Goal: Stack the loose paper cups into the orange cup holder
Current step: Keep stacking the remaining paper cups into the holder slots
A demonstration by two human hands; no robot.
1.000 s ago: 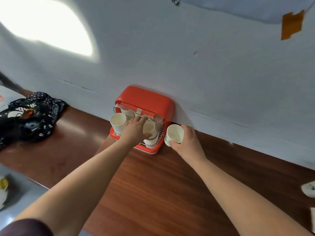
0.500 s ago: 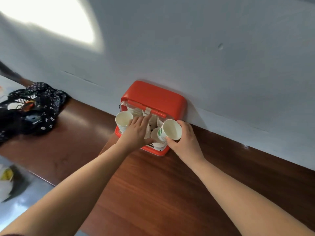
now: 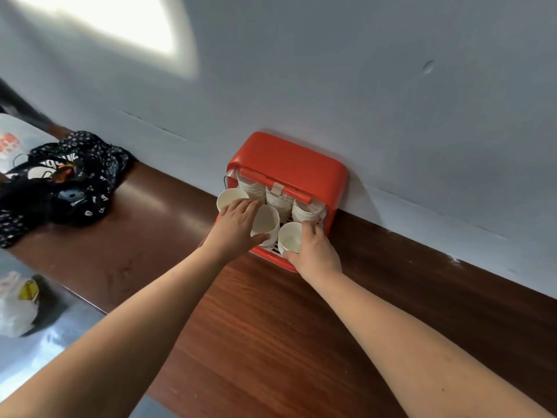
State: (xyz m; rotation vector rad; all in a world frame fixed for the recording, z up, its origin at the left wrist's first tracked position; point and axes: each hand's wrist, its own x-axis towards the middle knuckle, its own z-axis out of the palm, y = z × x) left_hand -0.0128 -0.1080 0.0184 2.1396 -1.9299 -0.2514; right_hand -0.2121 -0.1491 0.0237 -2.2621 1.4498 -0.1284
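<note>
The orange cup holder stands against the white wall, its front open and stacks of white paper cups at its back. Three cups stand in its front row. My left hand grips the middle cup, with the left cup just behind my fingers. My right hand holds the right cup by its side, low in the holder's front right corner.
A dark brown wooden table runs along the wall. A black patterned cloth lies at its left end. Beyond the table's left edge are a grey floor and a white plastic bag.
My right hand has brought its cup from beside the holder into the front right of the holder. My left hand stays on the middle cup. The camera has tilted down.
</note>
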